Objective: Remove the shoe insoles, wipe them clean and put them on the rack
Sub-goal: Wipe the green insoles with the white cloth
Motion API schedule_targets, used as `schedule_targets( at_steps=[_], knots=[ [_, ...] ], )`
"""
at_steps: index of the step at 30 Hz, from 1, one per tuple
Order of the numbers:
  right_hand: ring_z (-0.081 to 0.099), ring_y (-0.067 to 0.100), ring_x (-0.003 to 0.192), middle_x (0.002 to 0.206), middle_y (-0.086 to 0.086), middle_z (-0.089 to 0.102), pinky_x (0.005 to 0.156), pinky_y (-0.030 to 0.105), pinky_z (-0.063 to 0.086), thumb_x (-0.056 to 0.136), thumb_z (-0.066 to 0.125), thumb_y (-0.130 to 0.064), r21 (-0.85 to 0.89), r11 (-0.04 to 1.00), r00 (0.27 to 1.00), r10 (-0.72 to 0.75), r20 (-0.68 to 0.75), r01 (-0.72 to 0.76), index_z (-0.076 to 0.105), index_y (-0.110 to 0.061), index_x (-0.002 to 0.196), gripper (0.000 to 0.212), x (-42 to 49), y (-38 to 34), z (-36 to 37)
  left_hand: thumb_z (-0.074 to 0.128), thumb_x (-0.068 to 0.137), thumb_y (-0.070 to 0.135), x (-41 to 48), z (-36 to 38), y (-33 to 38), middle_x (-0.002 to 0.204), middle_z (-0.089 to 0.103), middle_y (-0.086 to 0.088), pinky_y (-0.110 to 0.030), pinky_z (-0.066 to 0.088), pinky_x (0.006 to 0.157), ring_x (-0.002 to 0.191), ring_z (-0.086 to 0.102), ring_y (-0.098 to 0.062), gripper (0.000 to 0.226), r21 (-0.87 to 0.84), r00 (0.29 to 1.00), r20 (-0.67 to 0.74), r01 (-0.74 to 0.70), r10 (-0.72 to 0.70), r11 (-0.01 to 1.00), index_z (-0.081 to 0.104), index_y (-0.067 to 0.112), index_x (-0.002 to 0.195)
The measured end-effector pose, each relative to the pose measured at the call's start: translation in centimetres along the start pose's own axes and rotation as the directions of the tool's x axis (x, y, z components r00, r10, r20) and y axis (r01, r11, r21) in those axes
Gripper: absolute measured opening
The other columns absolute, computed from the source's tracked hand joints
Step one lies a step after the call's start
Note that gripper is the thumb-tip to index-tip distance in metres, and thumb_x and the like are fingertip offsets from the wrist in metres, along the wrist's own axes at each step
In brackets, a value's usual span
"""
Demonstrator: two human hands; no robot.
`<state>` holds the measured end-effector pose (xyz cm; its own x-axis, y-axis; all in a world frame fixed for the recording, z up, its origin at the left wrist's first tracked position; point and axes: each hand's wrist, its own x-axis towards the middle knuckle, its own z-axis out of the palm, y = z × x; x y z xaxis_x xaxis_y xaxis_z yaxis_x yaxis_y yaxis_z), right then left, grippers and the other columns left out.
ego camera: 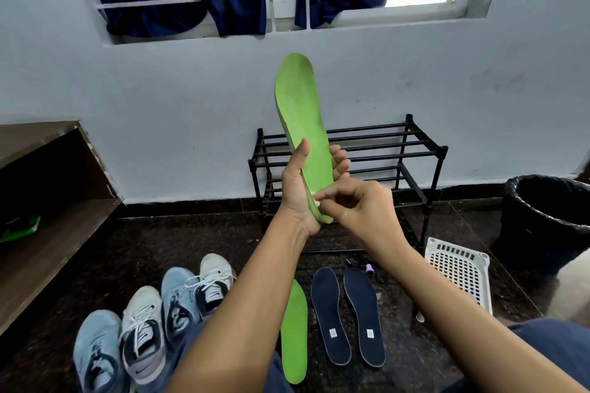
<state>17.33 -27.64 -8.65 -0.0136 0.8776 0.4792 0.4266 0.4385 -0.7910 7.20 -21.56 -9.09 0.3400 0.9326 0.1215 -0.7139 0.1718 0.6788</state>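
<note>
At the far left stood a wooden shelf (48,233) with something green (22,228) lying on it, too dark to make out. Beside my left knee four shoes (142,329) sat in a slanting row on the dark floor, two pale blue and two white with laces, toes toward me.

My left hand (298,191) held the green insole (301,124) upright in front of me, toe end up against the grey wall and heel end down in my palm. My thumb (301,150) lay along its left edge and my fingers (340,159) curled round from behind onto its right edge, so the lower third sat clamped between them.

Below my left forearm a second green insole (294,335) lay flat on the floor, partly hidden by the arm.

My right hand (367,210) came in from the right, thumb and forefinger pinched on a small white scrap (317,202) pressed against the heel edge of the held insole, just beside my left palm. I could not tell what the scrap was made of. The other fingers were loosely curled.

Under that arm two navy insoles (329,313) lay side by side, each with a small white label near the heel. Behind my hands the black rack (424,150) stood against the wall. To its right a white perforated basket (459,274) sat on the floor, then a black bin (549,217).
</note>
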Motion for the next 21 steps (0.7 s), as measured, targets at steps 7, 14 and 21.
schedule_targets(
  at_steps=[7,14,21],
  knots=[
    [0.061,0.0,0.072,0.066,-0.015,0.066,0.067,0.006,0.042,0.071,0.074,-0.006,-0.122,0.991,0.998,-0.059,0.038,0.063,0.077,-0.024,0.077,0.019,-0.1,-0.1,-0.1,0.058,0.079,0.055,-0.3,-0.3,0.1,0.088,0.064,-0.005,-0.024,0.055,0.069,0.075,0.065,-0.015,0.053,0.015,0.998,-0.047,0.045,-0.045,0.999,0.061,0.006,0.1],
    [0.058,-0.001,0.057,0.055,-0.016,0.064,0.057,0.008,0.04,0.07,0.074,-0.006,-0.095,0.995,0.994,0.042,0.105,-0.032,0.076,-0.024,0.073,0.018,0.0,-0.3,0.3,0.049,0.084,0.058,0.2,-1.1,1.1,0.091,0.067,-0.005,-0.025,0.055,0.069,0.077,0.066,-0.015,0.058,0.014,0.997,-0.063,-0.039,0.04,0.999,0.061,0.005,0.105],
    [0.064,0.007,0.067,0.07,-0.004,0.072,0.068,0.015,0.049,0.071,0.075,-0.005,-0.103,0.993,0.997,0.049,-0.054,-0.054,0.077,-0.02,0.077,0.017,0.6,0.8,0.5,0.047,0.081,0.059,0.2,-0.3,-0.2,0.088,0.066,-0.004,-0.021,0.05,0.067,0.077,0.065,-0.013,0.057,0.055,0.995,-0.061,-0.071,0.074,0.996,0.061,0.007,0.101]
  ],
)
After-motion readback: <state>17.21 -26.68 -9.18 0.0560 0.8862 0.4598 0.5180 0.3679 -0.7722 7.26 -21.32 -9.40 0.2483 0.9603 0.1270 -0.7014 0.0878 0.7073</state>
